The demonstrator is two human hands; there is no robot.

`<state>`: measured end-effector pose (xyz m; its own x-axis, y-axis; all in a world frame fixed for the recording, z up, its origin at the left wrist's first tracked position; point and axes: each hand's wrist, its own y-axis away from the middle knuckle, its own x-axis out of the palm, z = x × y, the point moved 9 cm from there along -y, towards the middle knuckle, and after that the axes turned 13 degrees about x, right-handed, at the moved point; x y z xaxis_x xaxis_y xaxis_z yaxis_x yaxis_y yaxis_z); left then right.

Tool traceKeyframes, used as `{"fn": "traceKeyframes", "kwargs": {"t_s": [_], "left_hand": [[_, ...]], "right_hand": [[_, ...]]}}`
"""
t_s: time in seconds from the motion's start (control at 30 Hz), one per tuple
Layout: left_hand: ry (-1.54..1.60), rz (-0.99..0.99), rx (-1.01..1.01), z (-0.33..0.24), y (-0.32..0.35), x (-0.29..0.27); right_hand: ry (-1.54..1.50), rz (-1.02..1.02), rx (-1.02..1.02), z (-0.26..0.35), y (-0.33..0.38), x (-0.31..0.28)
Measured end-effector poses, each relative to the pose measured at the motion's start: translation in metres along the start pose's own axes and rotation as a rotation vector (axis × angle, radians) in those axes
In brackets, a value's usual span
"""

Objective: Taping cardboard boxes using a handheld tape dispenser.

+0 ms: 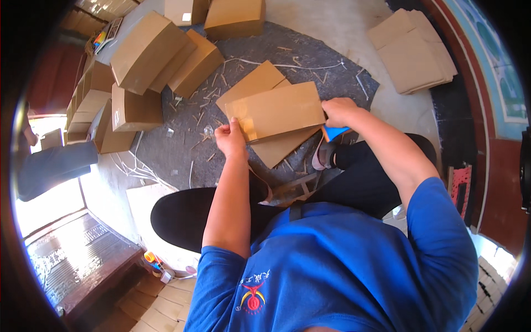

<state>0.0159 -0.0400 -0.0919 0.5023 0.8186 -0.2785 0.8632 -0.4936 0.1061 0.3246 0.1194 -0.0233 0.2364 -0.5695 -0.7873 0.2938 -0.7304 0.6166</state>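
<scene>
A closed brown cardboard box (279, 110) lies lengthwise in front of me, with shiny clear tape at its left end. My left hand (231, 138) grips that end, thumb on top and fingers folded beneath. At the opposite end, my right hand (338, 113) is closed, its fingers against the box. Just under this hand shows a blue and orange tool (334, 133) that looks like a tape dispenser, partly hidden by the hand and box. Beneath the box a flattened cardboard sheet (276, 152) sticks out on the near side.
Several brown boxes (149, 52) are piled at the left and far left. A stack of flat cardboard (412, 52) lies far right. White strapping (138, 169) and cardboard scraps litter the dark floor mat (182, 149). Another person's dark-clothed leg (58, 166) shows at the left edge.
</scene>
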Motion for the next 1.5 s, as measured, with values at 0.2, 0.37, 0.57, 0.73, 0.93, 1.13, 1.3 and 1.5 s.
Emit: {"fn": "traceKeyframes", "kwargs": {"t_s": [0.2, 0.37, 0.57, 0.73, 0.93, 1.13, 1.3, 1.5], "left_hand": [[0.025, -0.03, -0.11, -0.004, 0.012, -0.017], [0.124, 0.251, 0.021, -0.062, 0.064, 0.01], [0.63, 0.725, -0.421, -0.102, 0.139, 0.051], [0.662, 0.831, -0.442, -0.093, 0.135, 0.043], [0.767, 0.667, -0.474, -0.088, 0.127, 0.049], [0.524, 0.337, -0.302, -0.055, 0.09, 0.017], [0.425, 0.101, -0.179, -0.036, 0.012, -0.035], [0.26, 0.07, -0.162, -0.028, -0.01, -0.039]], "right_hand": [[0.063, -0.043, 0.046, -0.039, 0.033, -0.053], [-0.552, -0.15, -0.19, -0.032, 0.091, -0.102], [-0.959, -0.099, -0.379, 0.011, 0.11, -0.087], [-0.829, -0.206, -0.432, 0.012, 0.101, -0.071], [-1.195, -0.022, -0.372, 0.016, 0.084, -0.05], [-0.937, -0.135, -0.367, 0.04, 0.078, -0.062], [-0.661, -0.295, -0.327, 0.043, 0.055, -0.097], [-0.508, -0.314, -0.243, 0.078, 0.029, -0.108]]}}
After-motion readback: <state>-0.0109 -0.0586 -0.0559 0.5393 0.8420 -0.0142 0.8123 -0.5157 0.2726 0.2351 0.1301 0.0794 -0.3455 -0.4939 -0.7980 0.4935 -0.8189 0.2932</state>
